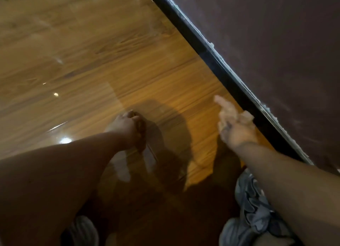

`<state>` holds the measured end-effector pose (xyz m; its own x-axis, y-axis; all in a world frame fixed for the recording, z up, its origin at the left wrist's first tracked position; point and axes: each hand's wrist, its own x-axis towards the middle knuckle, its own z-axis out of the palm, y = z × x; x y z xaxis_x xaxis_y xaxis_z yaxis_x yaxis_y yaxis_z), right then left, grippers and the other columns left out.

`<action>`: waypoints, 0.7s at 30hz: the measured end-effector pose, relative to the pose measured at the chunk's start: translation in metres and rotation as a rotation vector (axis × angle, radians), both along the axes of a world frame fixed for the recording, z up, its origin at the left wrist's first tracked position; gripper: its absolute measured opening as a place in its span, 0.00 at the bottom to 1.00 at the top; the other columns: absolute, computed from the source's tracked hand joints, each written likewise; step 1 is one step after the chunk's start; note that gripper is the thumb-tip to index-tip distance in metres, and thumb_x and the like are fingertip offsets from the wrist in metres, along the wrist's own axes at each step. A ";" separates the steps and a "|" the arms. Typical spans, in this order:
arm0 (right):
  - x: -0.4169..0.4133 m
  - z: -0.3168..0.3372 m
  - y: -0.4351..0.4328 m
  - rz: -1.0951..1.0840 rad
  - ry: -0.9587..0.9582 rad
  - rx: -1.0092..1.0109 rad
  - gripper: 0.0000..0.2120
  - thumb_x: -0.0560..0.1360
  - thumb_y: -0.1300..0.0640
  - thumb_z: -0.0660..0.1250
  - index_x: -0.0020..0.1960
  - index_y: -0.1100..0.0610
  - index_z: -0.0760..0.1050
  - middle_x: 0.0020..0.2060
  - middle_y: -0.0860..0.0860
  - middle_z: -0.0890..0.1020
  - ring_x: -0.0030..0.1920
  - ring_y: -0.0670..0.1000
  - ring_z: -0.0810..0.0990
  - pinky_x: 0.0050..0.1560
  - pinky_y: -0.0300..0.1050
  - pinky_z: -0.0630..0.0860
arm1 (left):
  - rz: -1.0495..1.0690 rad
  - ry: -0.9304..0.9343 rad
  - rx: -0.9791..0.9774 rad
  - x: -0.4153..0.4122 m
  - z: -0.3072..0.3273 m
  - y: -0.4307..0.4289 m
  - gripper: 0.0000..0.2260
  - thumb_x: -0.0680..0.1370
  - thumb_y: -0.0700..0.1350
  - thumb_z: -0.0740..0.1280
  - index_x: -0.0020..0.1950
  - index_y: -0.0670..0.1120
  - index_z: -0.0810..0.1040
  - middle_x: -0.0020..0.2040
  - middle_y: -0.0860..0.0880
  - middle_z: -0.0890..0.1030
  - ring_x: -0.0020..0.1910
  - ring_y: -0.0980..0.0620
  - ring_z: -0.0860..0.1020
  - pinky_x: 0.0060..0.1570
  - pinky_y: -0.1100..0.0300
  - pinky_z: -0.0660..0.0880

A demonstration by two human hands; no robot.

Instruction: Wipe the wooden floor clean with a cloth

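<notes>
Readable text: none in the head view.
Wooden floor (92, 61): grain and glare only, no lettering.
Wall (276, 43): bare, no sign or label.
Right hand (236, 124): a small dark mark on its back, too blurred to read.
Grey patterned fabric (253, 205): pattern only, no legible letters or brand.

Glossy orange-brown wood-grain plank floor (128, 61), glare spots at left. Black skirting strip (212, 65) along dull maroon wall (276, 43), top edge white-flecked.
</notes>
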<state>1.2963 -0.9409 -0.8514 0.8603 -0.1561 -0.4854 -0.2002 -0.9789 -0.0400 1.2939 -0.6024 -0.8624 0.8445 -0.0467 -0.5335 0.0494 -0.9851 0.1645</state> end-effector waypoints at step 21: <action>0.017 -0.046 0.081 0.162 -0.185 -0.058 0.28 0.79 0.54 0.54 0.78 0.54 0.52 0.78 0.53 0.53 0.76 0.60 0.54 0.72 0.59 0.55 | 0.075 -0.099 0.048 0.061 -0.020 0.035 0.33 0.75 0.48 0.66 0.77 0.56 0.55 0.79 0.47 0.49 0.77 0.45 0.49 0.71 0.44 0.58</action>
